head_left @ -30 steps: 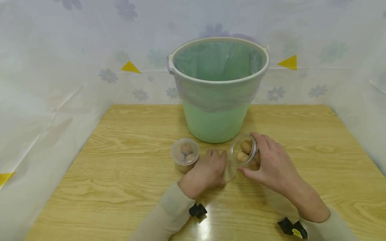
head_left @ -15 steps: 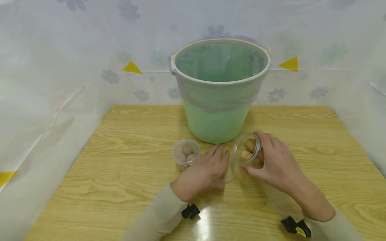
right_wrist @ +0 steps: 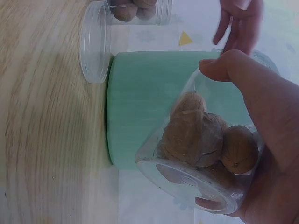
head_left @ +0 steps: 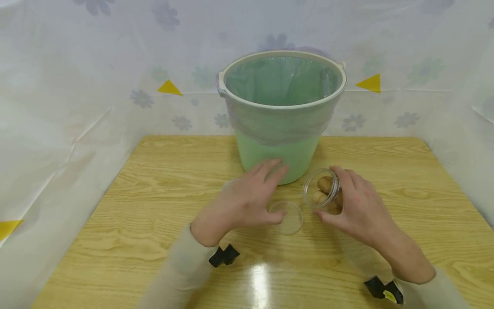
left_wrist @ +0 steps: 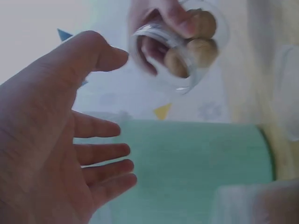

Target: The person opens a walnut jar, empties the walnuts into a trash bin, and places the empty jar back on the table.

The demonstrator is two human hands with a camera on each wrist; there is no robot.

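With the lid [head_left: 286, 217] lying flat on the wooden table [head_left: 154, 240] nearest the camera, the uncapping looks done and the emptying step seems to be in hand. Left hand [head_left: 241, 201] hovers just left of the lid, fingers straight and spread, holding nothing. Right hand [head_left: 356, 208] wraps the clear jar [head_left: 322, 194], thumb and fingers curled round its wall; jar is tilted, mouth facing left and away, walnuts [right_wrist: 203, 135] inside against the bottom. It sits just right of the lid, near the base of the green bucket [head_left: 281, 113]. A second jar of walnuts [right_wrist: 138, 10] shows in the right wrist view beyond the lid, hidden behind the left hand in the head view. Farther back, the bucket has a bag liner. Next move, probably: lift the held jar above the rim and tip it so the nuts fall in; needs clearance over the rim and a firm grip.
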